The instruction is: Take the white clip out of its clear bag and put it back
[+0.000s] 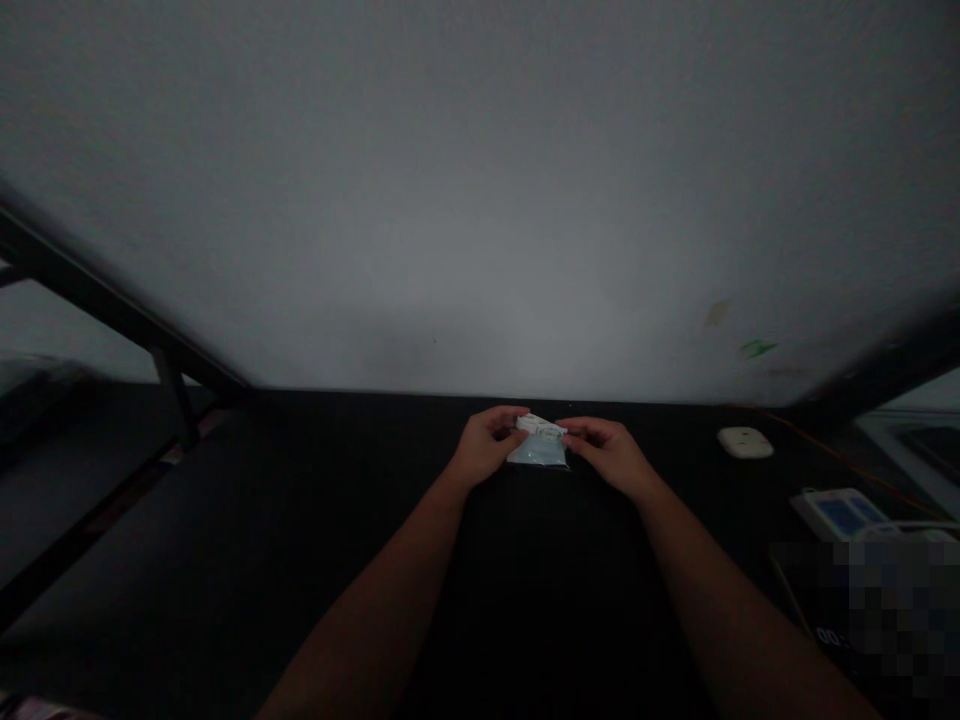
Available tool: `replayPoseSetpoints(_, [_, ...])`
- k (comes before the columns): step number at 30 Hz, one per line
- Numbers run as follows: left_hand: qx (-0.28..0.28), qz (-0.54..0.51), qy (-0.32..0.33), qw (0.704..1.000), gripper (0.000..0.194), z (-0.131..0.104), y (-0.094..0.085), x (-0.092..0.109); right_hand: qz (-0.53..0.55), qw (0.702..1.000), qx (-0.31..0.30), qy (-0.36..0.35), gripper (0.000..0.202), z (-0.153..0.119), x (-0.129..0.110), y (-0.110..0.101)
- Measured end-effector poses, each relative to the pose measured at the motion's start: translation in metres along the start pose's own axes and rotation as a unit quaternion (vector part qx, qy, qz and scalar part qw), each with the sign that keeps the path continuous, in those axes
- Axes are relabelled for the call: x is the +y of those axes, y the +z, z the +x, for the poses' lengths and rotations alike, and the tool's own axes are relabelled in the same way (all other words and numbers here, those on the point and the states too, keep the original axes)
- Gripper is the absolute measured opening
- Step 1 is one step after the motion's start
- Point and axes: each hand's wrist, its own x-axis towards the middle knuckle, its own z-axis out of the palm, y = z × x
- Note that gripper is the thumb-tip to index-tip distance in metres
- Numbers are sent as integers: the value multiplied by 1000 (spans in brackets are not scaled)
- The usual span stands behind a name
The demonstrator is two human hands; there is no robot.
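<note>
Between my hands is a small clear plastic packet (538,452) with something pale blue inside and a white, printed upper part. My left hand (487,440) pinches its left upper edge between thumb and fingers. On the other side, my right hand (606,450) grips the right upper corner in the same way. The packet is held just above or on the black table (337,560); the dim light does not show which. Its exact contents cannot be made out.
To the right lie a white rounded case (745,442), a white box with blue panels (840,512) and a dark device (810,600), partly blurred out. A thin orange cable (825,455) runs behind them. A grey wall (480,250) rises at the back; a dark metal frame (97,310) stands left.
</note>
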Motion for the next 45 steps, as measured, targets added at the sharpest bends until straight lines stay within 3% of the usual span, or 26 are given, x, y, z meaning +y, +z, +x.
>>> replayPoseSetpoints(9, [10, 21, 18, 1000, 40, -5, 12, 6, 32, 996, 87, 10, 30, 3, -1, -2])
replayPoseSetpoints(35, [0, 21, 14, 1000, 30, -3, 11, 5, 25, 997, 65, 21, 44, -2, 4, -7])
replayPoseSetpoints(39, [1, 77, 22, 997, 21, -4, 12, 12, -23, 997, 65, 29, 37, -3, -4, -5])
replayPoseSetpoints(45, [14, 177, 6, 984, 51, -5, 15, 19, -117, 992, 50, -2, 37, -4, -9, -3])
